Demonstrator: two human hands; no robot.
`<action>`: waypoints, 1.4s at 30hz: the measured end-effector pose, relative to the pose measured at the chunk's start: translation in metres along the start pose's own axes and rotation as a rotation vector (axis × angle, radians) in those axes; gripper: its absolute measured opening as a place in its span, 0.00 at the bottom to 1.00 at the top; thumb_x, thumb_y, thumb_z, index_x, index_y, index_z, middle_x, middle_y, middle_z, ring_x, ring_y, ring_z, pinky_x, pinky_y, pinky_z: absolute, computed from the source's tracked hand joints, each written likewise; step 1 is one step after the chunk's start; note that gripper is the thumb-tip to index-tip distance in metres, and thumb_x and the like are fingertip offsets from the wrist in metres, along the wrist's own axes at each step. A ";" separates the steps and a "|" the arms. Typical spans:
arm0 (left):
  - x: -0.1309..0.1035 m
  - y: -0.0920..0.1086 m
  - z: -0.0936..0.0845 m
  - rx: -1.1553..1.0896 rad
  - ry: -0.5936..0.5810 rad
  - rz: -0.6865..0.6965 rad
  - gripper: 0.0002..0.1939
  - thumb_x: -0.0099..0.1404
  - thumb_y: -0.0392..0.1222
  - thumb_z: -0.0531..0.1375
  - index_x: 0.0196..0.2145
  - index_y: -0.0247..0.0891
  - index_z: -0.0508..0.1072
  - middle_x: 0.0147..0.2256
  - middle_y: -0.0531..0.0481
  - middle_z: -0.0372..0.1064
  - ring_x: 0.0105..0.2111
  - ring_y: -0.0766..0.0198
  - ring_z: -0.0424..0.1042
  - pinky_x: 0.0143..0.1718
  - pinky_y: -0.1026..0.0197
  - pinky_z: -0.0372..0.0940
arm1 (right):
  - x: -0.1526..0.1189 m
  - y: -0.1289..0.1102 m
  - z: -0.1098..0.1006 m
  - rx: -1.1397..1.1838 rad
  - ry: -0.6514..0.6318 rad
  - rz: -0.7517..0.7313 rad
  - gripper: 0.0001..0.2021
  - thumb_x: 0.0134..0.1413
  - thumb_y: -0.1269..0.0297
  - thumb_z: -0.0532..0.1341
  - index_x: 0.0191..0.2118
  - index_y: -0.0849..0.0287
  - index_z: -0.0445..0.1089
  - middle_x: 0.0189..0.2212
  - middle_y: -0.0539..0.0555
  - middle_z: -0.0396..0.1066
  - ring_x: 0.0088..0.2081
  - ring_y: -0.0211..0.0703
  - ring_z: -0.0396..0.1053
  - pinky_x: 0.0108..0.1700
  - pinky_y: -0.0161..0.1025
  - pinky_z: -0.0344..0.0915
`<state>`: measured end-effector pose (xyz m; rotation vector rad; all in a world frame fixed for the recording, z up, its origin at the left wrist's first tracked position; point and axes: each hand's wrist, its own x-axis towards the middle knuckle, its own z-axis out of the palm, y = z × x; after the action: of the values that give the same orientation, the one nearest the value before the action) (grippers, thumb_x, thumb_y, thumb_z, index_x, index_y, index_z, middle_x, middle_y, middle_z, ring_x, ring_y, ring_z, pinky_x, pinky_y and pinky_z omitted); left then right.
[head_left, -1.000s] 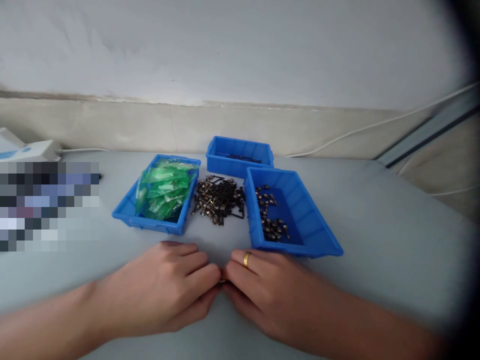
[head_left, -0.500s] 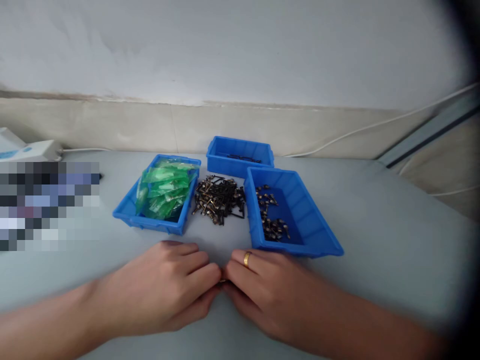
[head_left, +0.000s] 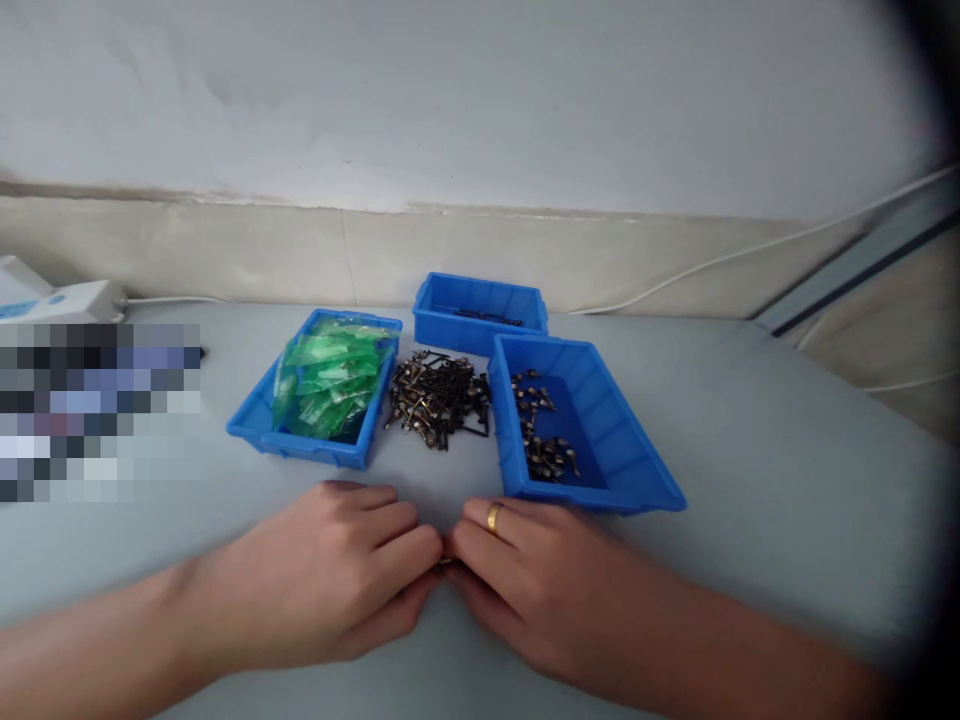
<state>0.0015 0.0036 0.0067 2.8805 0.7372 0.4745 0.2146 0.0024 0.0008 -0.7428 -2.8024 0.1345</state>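
My left hand [head_left: 360, 570] and my right hand [head_left: 532, 580] meet fingertip to fingertip at the front of the table. Both are closed in a pinch on a tiny object [head_left: 447, 561] of which just a small shiny sliver shows; its kind is hidden by the fingers. A gold ring sits on a finger of the right hand. Beyond the hands lies a loose pile of small metal and black screw-like parts [head_left: 439, 395]. To the right, a blue bin [head_left: 630, 450] contains several small metal pieces [head_left: 551, 458].
On the left stands a blue bin [head_left: 300, 452] heaped with green plastic packets [head_left: 330, 375]. A smaller blue bin [head_left: 480, 325] at the back holds some dark parts. White devices [head_left: 67, 303] and a pixelated patch are at far left. A white cable runs along the wall.
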 end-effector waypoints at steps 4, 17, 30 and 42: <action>0.000 0.000 0.000 -0.005 -0.008 0.003 0.14 0.71 0.35 0.49 0.27 0.36 0.66 0.24 0.52 0.63 0.23 0.64 0.63 0.24 0.61 0.56 | -0.001 0.000 0.000 0.009 -0.015 0.012 0.04 0.59 0.73 0.56 0.33 0.60 0.65 0.29 0.51 0.67 0.29 0.43 0.65 0.28 0.40 0.58; 0.001 0.000 0.000 0.013 0.000 0.002 0.15 0.71 0.36 0.48 0.27 0.36 0.66 0.23 0.52 0.63 0.23 0.64 0.63 0.24 0.60 0.56 | -0.001 0.000 -0.001 0.008 -0.020 0.025 0.04 0.58 0.74 0.57 0.33 0.59 0.65 0.28 0.51 0.67 0.29 0.43 0.66 0.28 0.40 0.58; 0.002 0.000 0.000 0.000 -0.017 0.002 0.15 0.71 0.36 0.48 0.27 0.36 0.66 0.24 0.52 0.63 0.23 0.63 0.63 0.23 0.59 0.56 | 0.000 0.000 0.000 -0.001 -0.040 0.000 0.03 0.58 0.74 0.58 0.33 0.60 0.65 0.30 0.51 0.67 0.30 0.44 0.65 0.28 0.41 0.58; 0.003 0.001 -0.002 -0.005 -0.001 -0.002 0.16 0.72 0.36 0.48 0.27 0.36 0.66 0.23 0.52 0.63 0.23 0.63 0.63 0.23 0.59 0.56 | -0.004 0.001 0.002 -0.029 -0.017 -0.027 0.04 0.58 0.75 0.58 0.33 0.60 0.65 0.29 0.51 0.65 0.30 0.44 0.64 0.29 0.42 0.57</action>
<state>0.0033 0.0043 0.0095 2.8746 0.7380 0.4744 0.2180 0.0011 -0.0016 -0.7125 -2.8346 0.0962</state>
